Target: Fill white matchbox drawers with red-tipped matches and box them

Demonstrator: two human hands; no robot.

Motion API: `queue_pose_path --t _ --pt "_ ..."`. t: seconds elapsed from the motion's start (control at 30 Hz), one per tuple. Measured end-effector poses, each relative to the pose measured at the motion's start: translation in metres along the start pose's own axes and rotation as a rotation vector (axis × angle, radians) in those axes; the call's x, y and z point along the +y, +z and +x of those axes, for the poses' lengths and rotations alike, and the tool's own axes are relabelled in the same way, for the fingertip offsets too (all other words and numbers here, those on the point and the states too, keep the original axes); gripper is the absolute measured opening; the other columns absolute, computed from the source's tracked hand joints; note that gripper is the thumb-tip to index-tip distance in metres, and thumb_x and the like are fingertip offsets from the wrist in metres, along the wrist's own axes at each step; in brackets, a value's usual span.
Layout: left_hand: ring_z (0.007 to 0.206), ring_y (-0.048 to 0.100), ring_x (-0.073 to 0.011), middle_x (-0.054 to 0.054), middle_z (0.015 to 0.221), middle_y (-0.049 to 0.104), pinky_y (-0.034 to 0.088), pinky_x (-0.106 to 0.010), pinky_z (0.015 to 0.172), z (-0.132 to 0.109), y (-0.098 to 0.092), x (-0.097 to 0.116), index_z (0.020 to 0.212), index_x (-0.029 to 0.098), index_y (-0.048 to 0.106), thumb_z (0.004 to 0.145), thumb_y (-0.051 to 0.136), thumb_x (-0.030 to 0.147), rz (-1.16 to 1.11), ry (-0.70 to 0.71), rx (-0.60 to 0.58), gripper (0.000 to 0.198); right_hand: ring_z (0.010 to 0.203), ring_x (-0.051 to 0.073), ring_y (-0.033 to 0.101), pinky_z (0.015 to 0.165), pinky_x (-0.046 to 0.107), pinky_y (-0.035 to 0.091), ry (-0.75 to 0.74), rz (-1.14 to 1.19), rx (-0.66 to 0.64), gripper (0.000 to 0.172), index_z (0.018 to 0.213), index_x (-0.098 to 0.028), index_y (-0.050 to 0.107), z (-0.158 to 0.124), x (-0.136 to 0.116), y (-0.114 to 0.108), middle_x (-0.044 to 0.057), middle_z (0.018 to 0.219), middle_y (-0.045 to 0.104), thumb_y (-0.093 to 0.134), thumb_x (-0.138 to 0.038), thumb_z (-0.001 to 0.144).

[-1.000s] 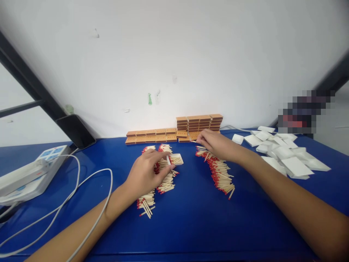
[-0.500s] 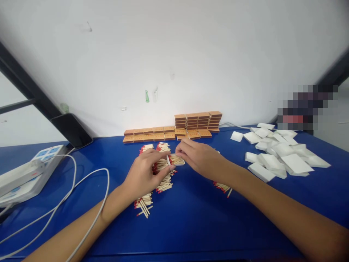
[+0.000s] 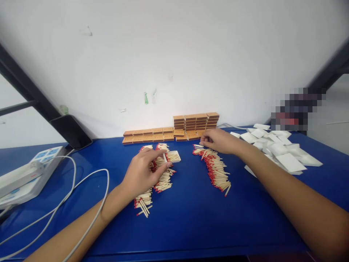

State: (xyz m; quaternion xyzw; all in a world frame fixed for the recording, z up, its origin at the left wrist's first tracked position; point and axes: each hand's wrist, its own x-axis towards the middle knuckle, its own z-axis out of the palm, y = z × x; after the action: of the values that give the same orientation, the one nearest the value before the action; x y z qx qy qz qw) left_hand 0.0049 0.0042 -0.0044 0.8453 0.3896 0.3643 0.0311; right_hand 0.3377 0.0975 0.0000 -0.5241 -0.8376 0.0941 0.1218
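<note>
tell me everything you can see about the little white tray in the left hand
The white tray is small, shallow, rectangular and open-topped, and looks like thin card. It sits open side up, its length running roughly left to right, with matches inside, red heads toward the left hand, which grips its left end. Whether it touches the match pile is unclear.

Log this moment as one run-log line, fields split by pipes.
left hand: pinching white matchbox tray, matches inside | right hand: at far end of right match pile, grip unclear | orange matchboxes: stacked by wall
</note>
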Motion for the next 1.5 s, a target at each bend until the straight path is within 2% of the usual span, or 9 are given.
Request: queue_pose_path --t 0.47,0.6,0.67,0.77,0.97,1.17,1.33,1.43,1.5 --pt "0.083 0.068 -0.0243 -0.009 0.091 0.075 0.057 -0.042 0.079 -0.001 0.001 -0.001 0.125 0.018 0.073 0.098 0.072 0.043 -0.001 0.024 -0.013 0.037 0.069 0.02 0.062 0.064 0.031 0.04 0.039 -0.027 -0.069 0.013 0.081 -0.021 0.06 0.002 0.006 0.011 0.007 0.079 0.072 0.056 -0.027 0.092" --pt "0.085 0.069 -0.0251 -0.01 0.093 0.075 0.057 -0.042 0.08 -0.001 0.001 -0.002 0.125 0.017 0.073 0.098 0.071 0.044 0.002 0.019 -0.011 0.038 0.072 0.021 0.06 0.067 0.033 0.04 0.013 -0.049 -0.021 0.018 0.081 -0.022 0.057 0.0 0.004 0.007 0.008 0.081 0.07 0.05 -0.027 0.097" --pt "0.085 0.069 -0.0251 -0.009 0.091 0.075 0.057 -0.042 0.079 -0.001 0.001 -0.002 0.125 0.017 0.073 0.098 0.071 0.044 0.005 0.023 -0.009 0.039 0.077 0.022 0.06 0.07 0.034 0.042 -0.03 -0.039 0.046 0.016 0.084 -0.022 0.056 -0.003 -0.006 0.003 0.009 0.087 0.069 0.049 -0.026 0.098" --pt "0.085 0.069 -0.0253 -0.009 0.091 0.075 0.057 -0.042 0.079 -0.002 0.001 -0.002 0.125 0.017 0.073 0.098 0.072 0.043 0.013 0.024 -0.009 0.038 0.083 0.023 0.061 0.074 0.035 0.044 -0.103 0.04 0.136 0.015 0.088 -0.022 0.056 -0.011 -0.036 -0.002 0.01 0.094 0.067 0.048 -0.026 0.099" --pt "0.092 0.07 -0.0255 -0.01 0.099 0.076 0.058 -0.042 0.083 -0.002 0.002 -0.001 0.125 0.016 0.073 0.096 0.075 0.04 -0.013 0.021 -0.008 0.038 0.083 0.02 0.062 0.075 0.032 0.046 -0.286 0.157 0.193 0.014 0.096 -0.022 0.059 -0.027 -0.101 0.008 0.007 0.097 0.066 0.049 -0.029 0.104" --pt "0.097 0.071 -0.0258 -0.011 0.105 0.077 0.058 -0.041 0.086 -0.003 0.003 -0.002 0.127 0.017 0.072 0.096 0.076 0.037 -0.04 0.056 -0.019 0.037 0.08 0.019 0.062 0.069 0.031 0.043 -0.35 -0.049 0.256 0.023 0.097 -0.018 0.062 -0.031 -0.12 0.028 0.008 0.096 0.065 0.043 -0.025 0.108" --pt "0.093 0.071 -0.0244 -0.009 0.102 0.076 0.058 -0.04 0.084 -0.003 0.003 -0.004 0.127 0.018 0.072 0.097 0.074 0.039 -0.025 0.03 -0.027 0.037 0.088 0.021 0.065 0.077 0.033 0.046 -0.362 -0.046 0.285 0.029 0.101 -0.017 0.065 -0.029 -0.108 0.008 0.01 0.101 0.068 0.039 -0.027 0.11" --pt "0.089 0.07 -0.0233 -0.008 0.1 0.076 0.058 -0.039 0.081 -0.002 0.003 -0.003 0.129 0.019 0.072 0.097 0.073 0.039 -0.023 0.023 -0.014 0.037 0.085 0.022 0.065 0.075 0.034 0.045 -0.254 -0.027 0.307 0.027 0.097 -0.019 0.067 -0.024 -0.077 -0.013 0.009 0.095 0.071 0.045 -0.032 0.107" --pt "0.09 0.07 -0.0235 -0.008 0.099 0.076 0.058 -0.039 0.082 -0.002 0.002 -0.002 0.129 0.019 0.072 0.098 0.073 0.039 -0.024 0.03 -0.01 0.037 0.079 0.022 0.064 0.071 0.035 0.043 -0.142 -0.063 0.263 0.023 0.093 -0.02 0.068 -0.019 -0.05 -0.022 0.009 0.09 0.072 0.05 -0.03 0.102"
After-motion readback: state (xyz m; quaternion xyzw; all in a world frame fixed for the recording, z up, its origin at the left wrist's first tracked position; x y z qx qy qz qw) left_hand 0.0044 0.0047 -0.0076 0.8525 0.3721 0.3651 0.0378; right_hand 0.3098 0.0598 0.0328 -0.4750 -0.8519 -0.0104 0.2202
